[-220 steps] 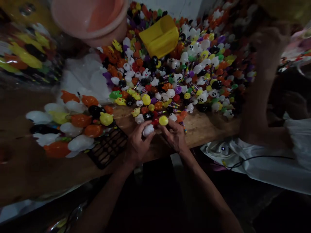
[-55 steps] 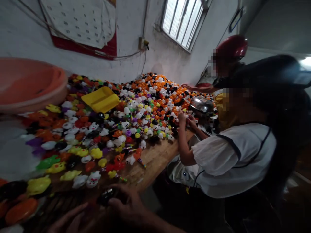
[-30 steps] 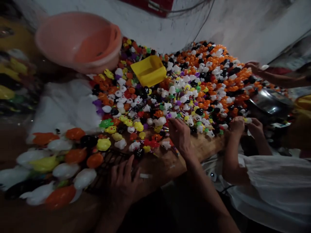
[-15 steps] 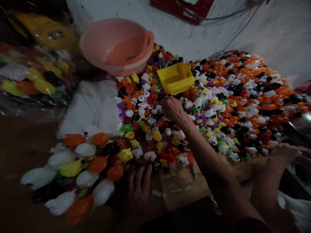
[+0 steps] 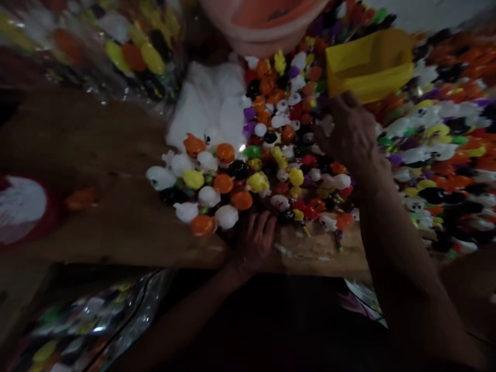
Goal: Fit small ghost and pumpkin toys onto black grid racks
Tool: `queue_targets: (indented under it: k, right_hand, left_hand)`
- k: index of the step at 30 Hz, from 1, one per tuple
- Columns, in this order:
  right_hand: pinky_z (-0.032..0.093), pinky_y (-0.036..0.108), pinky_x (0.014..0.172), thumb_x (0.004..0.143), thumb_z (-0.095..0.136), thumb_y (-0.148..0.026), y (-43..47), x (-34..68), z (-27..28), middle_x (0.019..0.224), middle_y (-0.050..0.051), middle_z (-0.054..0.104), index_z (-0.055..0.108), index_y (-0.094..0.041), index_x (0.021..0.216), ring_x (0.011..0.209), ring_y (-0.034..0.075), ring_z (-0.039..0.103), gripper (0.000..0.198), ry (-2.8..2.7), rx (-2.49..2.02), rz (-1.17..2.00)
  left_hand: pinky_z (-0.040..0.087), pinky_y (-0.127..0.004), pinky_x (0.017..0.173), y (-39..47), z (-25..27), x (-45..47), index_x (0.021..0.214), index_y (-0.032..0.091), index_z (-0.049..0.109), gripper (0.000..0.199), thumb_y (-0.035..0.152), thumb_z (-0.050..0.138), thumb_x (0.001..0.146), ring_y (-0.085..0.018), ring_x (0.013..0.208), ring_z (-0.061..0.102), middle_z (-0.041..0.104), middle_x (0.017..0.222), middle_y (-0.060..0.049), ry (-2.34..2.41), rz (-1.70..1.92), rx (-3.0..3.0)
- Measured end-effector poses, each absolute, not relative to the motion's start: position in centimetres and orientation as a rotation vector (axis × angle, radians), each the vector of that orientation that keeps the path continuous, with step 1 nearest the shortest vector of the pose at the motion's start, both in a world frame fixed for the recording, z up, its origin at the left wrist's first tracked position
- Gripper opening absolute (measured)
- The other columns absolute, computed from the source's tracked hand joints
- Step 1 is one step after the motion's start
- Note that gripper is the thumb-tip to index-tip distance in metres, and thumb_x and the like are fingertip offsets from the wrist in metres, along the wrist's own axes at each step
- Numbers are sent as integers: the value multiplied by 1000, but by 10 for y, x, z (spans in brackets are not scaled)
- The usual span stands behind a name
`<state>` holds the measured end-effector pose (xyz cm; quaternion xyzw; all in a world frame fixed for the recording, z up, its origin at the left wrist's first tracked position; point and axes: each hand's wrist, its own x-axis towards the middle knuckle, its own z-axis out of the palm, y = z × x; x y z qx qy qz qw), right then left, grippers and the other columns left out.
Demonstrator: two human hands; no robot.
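Observation:
My left hand (image 5: 258,240) rests by the table's front edge with its fingers curled. Beside it, a bunch of small plastic figure toys (image 5: 209,196) fans out to the left, in white, orange, yellow and black. The hand seems closed round its lower ends, which are in shadow. My right hand (image 5: 351,132) is over the large pile of figure toys (image 5: 279,121), just below a yellow plastic scoop (image 5: 372,77). Its thumb and bent fingers are apart, with a white figure (image 5: 325,125) showing between them. The fingertips are dark and blurred.
A pink plastic basin (image 5: 267,39) stands behind the pile. White plastic bags (image 5: 207,103) lie left of it, near clear bags of toys (image 5: 127,49). A red round container (image 5: 23,209) is at far left. More bagged toys (image 5: 85,320) lie below the table edge.
The view has swung left and down, so things sit further right and higher. My right hand remains below the scoop, with thumb and fingers now seen apart. The left hand stays beside the bunch.

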<state>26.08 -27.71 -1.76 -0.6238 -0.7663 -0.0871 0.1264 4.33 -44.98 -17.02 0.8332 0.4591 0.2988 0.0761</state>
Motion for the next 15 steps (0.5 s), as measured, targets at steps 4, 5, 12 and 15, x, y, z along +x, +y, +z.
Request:
queue_targets:
  k: [4, 5, 12, 15]
  right_hand:
    - [53, 35, 73, 92, 64, -40, -357, 235, -18, 91, 4, 70, 64, -27, 100, 77, 18, 64, 15, -1936, -1618, -15]
    - [54, 35, 70, 92, 68, -42, -379, 228, -23, 88, 3, 70, 64, -26, 97, 73, 18, 65, 17, -1839, -1594, 82]
    - [61, 36, 81, 84, 82, -34, -493, 208, -59, 104, 4, 77, 75, -29, 99, 95, 23, 73, 17, -1351, -1459, 622]
    - [63, 37, 87, 85, 80, -33, -519, 208, -66, 106, 4, 78, 76, -30, 98, 100, 24, 74, 14, -1325, -1332, 778]
  left_hand:
    - [55, -42, 97, -449, -170, 41, 128, 17, 60, 36, 14, 63, 93, -28, 111, 63, 68, 127, -11, 1392, 913, 2491]
    - [54, -43, 101, -450, -168, 40, 130, 16, 58, 37, 16, 62, 94, -28, 116, 62, 67, 130, -12, 1373, 945, 2490]
    - [58, -35, 89, -467, -106, 30, 141, 18, 48, 64, 58, 64, 94, -21, 99, 67, 66, 122, -13, 872, 1103, 1304]
    - [53, -24, 60, -471, -81, 27, 139, 18, 48, 72, 66, 67, 88, -13, 65, 63, 68, 93, -5, 661, 829, 787]
